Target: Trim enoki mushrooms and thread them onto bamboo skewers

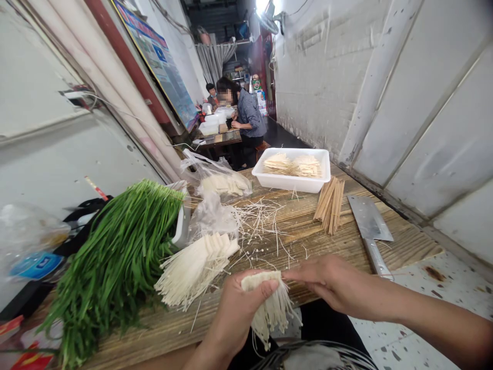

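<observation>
My left hand (241, 303) is closed around a bunch of enoki mushrooms (271, 308), thumb across the pale cut base, with the thin stems and caps hanging down. At the right edge of that base, the fingertips of my right hand (331, 280) are pressed together; whatever they pinch is hidden. Left of my hands, a pile of sliced enoki bunches (198, 262) lies on the wooden table (304, 246). Thin bamboo skewers (330, 205) are stacked beyond my right hand. A white plastic tray (290, 182) at the back holds flat enoki bunches with skewers.
A cleaver (370, 221) lies at the right, handle toward me. Green chives (123, 257) heap up at the left. Loose enoki stems (258, 216) are scattered mid-table. A clear plastic bag (225, 182) holds more pale slices. Two people (250, 113) are at a table farther back.
</observation>
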{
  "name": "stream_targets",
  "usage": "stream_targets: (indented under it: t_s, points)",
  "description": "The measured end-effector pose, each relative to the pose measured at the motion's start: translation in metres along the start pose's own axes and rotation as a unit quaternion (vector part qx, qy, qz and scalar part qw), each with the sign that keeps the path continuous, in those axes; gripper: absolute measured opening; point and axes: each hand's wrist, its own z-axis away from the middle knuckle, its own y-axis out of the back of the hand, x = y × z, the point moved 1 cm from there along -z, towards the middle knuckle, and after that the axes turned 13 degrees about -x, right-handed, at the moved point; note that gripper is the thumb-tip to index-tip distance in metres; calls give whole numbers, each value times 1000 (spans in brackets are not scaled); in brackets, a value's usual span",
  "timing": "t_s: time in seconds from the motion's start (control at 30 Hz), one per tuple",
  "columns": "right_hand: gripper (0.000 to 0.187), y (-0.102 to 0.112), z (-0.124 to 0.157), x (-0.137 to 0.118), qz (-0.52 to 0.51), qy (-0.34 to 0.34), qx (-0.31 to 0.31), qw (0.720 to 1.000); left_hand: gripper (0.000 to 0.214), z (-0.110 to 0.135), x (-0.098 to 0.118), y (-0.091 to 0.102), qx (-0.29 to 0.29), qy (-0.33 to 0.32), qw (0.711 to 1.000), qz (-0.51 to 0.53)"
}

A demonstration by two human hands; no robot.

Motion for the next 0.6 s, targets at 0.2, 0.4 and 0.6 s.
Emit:
stream_targets:
  t_s: [0.2,0.4,0.6]
  points:
    - [33,0,1,2,3,-8,7,1000,29,0,1,-2,-4,2,1000,-2]
    - [28,-3,1,3,11,-16,11,1000,28,0,0,-1,9,4,1000,-1]
    - [24,-2,-2,6,-1,-38,4,999,28,-1,-3,0,14,4,1000,0]
